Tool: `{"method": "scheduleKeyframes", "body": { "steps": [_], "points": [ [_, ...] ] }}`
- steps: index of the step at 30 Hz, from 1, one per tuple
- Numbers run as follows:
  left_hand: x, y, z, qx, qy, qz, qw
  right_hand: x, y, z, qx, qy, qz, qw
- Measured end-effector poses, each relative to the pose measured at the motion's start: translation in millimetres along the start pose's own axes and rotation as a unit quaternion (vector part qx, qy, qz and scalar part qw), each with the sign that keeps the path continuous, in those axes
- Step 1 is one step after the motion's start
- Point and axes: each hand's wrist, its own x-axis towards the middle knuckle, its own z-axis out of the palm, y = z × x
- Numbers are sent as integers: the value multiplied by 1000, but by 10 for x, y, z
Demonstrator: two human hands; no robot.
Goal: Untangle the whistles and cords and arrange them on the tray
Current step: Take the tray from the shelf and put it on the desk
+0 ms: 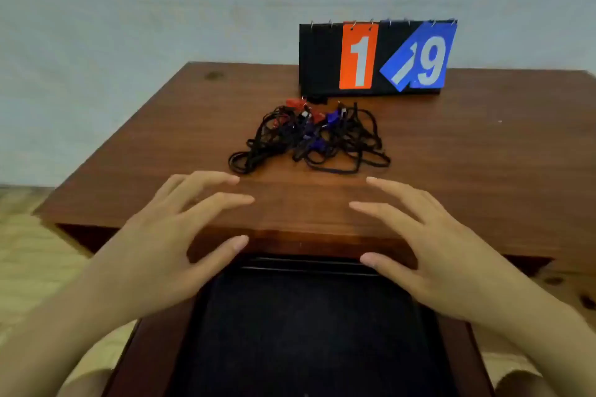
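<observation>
A tangled heap of black cords (pixel 309 142) lies on the brown wooden table (pixel 483 151), with red whistles (pixel 295 104) and blue whistles (pixel 332 116) caught in it. Nearer to me a black tray (pixel 309 329) rests on a lower wooden surface. My left hand (pixel 167 245) hovers with spread, straight fingers over the table's front edge, left of the tray's far rim. My right hand (pixel 442 255) mirrors it on the other side. Both hands hold nothing and stay short of the cords.
A black flip scoreboard (pixel 374 58) stands at the back of the table behind the heap, showing an orange 1 and a blue 9 with one blue card half turned. The table ends in edges at left and front.
</observation>
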Motion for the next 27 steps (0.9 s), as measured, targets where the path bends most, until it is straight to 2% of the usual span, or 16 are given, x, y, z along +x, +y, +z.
{"method": "scheduleKeyframes", "body": {
  "steps": [7, 11, 15, 19, 23, 27],
  "points": [
    [-762, 186, 482, 44, -80, -104, 990, -683, -115, 457, -39, -54, 95, 993],
    [-1065, 270, 697, 83, -158, -212, 961, -1018, -240, 735, -36, -96, 162, 982],
    [-1209, 445, 898, 85, -158, -247, 952, -1177, -341, 1014, -28, -137, 205, 969],
    [-1256, 564, 947, 78, -172, -262, 946, -1138, -482, 1075, -7, -117, 258, 959],
    [-1290, 607, 953, 56, -184, -293, 937, -1064, -517, 1074, 4, -114, 265, 957],
    [-1278, 659, 797, 69, -159, -311, 934, -1073, -523, 1015, 20, -99, 252, 963]
  ]
}}
